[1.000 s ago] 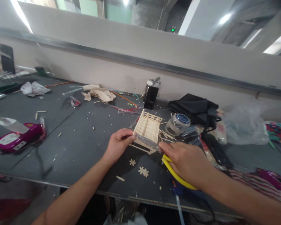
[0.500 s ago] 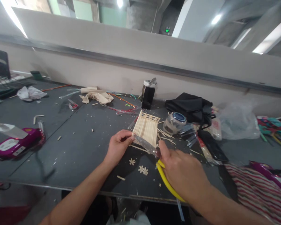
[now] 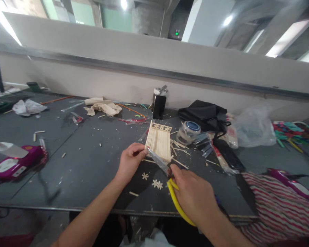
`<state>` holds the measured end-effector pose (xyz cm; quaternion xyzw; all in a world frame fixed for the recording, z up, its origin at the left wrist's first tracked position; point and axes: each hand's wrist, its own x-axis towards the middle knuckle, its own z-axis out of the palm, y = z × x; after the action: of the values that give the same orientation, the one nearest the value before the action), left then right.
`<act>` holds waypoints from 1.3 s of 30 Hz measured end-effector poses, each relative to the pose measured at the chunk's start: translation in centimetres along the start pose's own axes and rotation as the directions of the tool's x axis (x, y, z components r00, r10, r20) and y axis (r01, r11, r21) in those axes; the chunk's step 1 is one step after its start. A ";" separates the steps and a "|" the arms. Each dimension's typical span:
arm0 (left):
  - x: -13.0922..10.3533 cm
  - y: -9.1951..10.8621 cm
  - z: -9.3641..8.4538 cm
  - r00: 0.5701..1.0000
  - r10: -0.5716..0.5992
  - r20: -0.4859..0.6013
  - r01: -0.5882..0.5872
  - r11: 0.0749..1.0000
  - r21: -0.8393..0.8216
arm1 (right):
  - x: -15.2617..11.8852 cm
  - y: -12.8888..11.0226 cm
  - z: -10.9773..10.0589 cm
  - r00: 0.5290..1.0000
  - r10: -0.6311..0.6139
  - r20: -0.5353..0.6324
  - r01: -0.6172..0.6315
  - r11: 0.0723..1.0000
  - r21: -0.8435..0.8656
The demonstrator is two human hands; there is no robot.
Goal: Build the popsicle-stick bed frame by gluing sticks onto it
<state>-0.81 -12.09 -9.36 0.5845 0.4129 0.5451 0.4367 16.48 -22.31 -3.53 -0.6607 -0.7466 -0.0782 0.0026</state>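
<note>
A small panel of pale wooden sticks [image 3: 158, 142] lies on the dark table, with a row of star shapes along its far edge. My left hand [image 3: 131, 159] pinches the panel's near left corner. My right hand [image 3: 192, 190] is closed around a tool with yellow handles [image 3: 179, 204]. A clear, shiny strip or blade [image 3: 157, 161] reaches from the right hand to the left fingertips, across the panel's near edge; what it is stays unclear. Several wooden star pieces [image 3: 145, 176] lie nearer to me.
Right of the panel are a jar with a blue lid [image 3: 189, 132], loose sticks, a black bag [image 3: 204, 115], a phone [image 3: 229, 154] and striped cloth [image 3: 278, 206]. A phone [image 3: 159, 107] stands behind. At left lies a purple device [image 3: 16, 163].
The view has shifted slightly to the right. My right hand and the yellow-handled tool have moved a little left and down, and the strip slants more steeply. The left hand keeps its hold.
</note>
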 end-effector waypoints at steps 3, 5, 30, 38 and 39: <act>0.1 0.0 0.0 1.000 0.004 0.005 -0.004 1.000 -0.007 | 0.1 0.2 0.5 1.000 -0.021 -0.022 0.021 1.000 -0.015; 0.1 -0.1 -0.1 1.000 0.001 0.005 -0.001 1.000 -0.005 | 0.2 0.3 0.7 0.998 -0.037 -0.048 0.035 0.999 -0.030; 0.3 0.0 -0.2 0.999 0.036 0.009 -0.036 0.999 0.017 | 1.4 2.1 1.3 0.975 -0.072 0.208 -0.017 0.917 0.398; 0.3 0.2 -0.2 1.000 -0.021 0.010 0.022 0.999 -0.031 | 1.6 2.8 0.2 0.992 0.011 0.122 -0.061 0.910 0.411; 0.3 0.2 -0.2 0.999 -0.028 0.017 0.029 0.999 -0.027 | 1.5 2.7 0.0 0.991 0.020 0.129 -0.067 0.926 0.372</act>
<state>-0.97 -11.81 -9.10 0.5771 0.4102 0.5396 0.4556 19.01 -20.51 -3.09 -0.6680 -0.7315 0.1070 0.0851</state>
